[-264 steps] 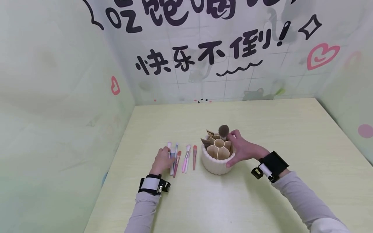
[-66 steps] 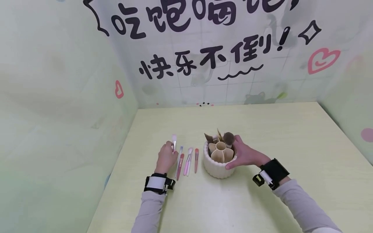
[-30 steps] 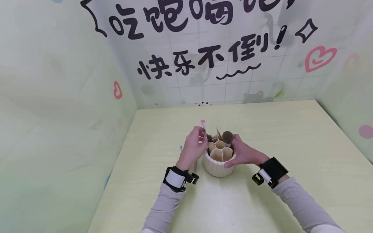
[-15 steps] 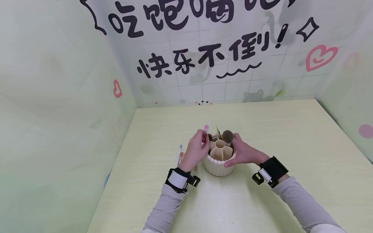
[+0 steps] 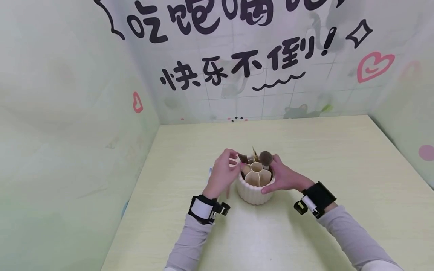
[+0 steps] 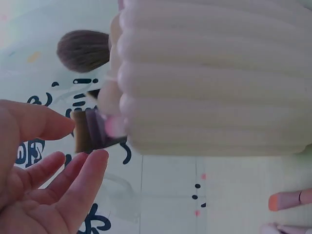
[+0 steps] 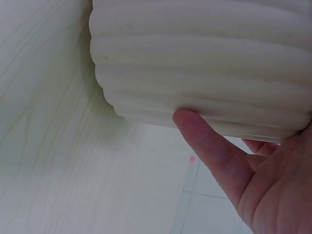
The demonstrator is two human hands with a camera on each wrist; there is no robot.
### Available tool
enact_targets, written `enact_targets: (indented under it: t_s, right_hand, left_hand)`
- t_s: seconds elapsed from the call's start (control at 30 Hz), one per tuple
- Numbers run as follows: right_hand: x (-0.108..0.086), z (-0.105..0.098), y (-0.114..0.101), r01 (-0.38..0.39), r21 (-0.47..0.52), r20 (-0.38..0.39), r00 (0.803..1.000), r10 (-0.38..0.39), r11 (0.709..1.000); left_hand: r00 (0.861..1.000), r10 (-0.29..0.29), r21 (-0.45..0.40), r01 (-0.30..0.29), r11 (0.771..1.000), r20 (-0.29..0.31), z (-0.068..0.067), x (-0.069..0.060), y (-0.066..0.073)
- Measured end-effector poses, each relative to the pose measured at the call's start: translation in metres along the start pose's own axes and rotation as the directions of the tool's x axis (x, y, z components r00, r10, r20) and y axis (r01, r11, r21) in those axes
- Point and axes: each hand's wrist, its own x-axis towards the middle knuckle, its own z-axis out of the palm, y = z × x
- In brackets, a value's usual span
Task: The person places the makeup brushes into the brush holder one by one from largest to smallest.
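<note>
A cream ribbed makeup brush holder point(image 5: 254, 196) with petal-shaped compartments stands on the table. My right hand point(image 5: 289, 177) grips its right side, the thumb lying on the ribbed wall in the right wrist view. At the left rim, my left hand point(image 5: 222, 174) has its thumb and fingers spread apart, holding nothing. In the left wrist view, a brown flat brush head point(image 6: 87, 130) and a blurred pink brush tip point(image 6: 115, 126) stick out of the holder close to those fingertips. A fluffy round brush point(image 5: 266, 158) rises from the back of the holder.
Left of the holder, partly behind my left hand, lie a blue-tipped brush point(image 5: 210, 171) and a pinkish brush point(image 5: 228, 192). An orange-tipped brush point(image 6: 287, 200) shows in the left wrist view. A printed backdrop point(image 5: 230, 98) borders the table's back.
My left hand carried a pink-tipped makeup brush from the table to the holder, lowered it in at the left and let go, its fingers now spread. The right hand kept its grip.
</note>
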Motion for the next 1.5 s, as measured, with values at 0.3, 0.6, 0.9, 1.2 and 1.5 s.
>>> enact_targets:
  t_s: [0.3,0.6,0.9,1.2,1.5]
  right_hand:
    - [-0.002,0.000,-0.001,-0.012,0.008,0.013,1.000,0.012,1.000]
    - [-0.002,0.000,0.000,-0.017,0.010,0.017,1.000,0.017,1.000]
    - [-0.003,-0.001,-0.002,-0.015,0.021,0.019,1.000,0.015,1.000]
    - [-0.003,-0.001,0.000,-0.003,0.007,0.011,1.000,0.003,1.000]
    - [-0.002,-0.001,0.000,-0.006,0.014,0.017,1.000,0.005,1.000]
  left_hand:
    - [0.988,-0.079,0.142,0.098,0.985,-0.133,-0.031,-0.004,-0.022]
    - [0.972,-0.231,0.323,0.234,0.917,-0.050,-0.026,-0.015,-0.049]
    - [0.952,-0.306,0.439,0.276,0.855,-0.004,-0.007,-0.018,-0.074]
    - [0.941,-0.336,0.491,0.310,0.814,-0.038,0.004,-0.022,-0.078]
    - [0.943,-0.334,0.521,0.292,0.802,-0.015,0.008,-0.022,-0.082]
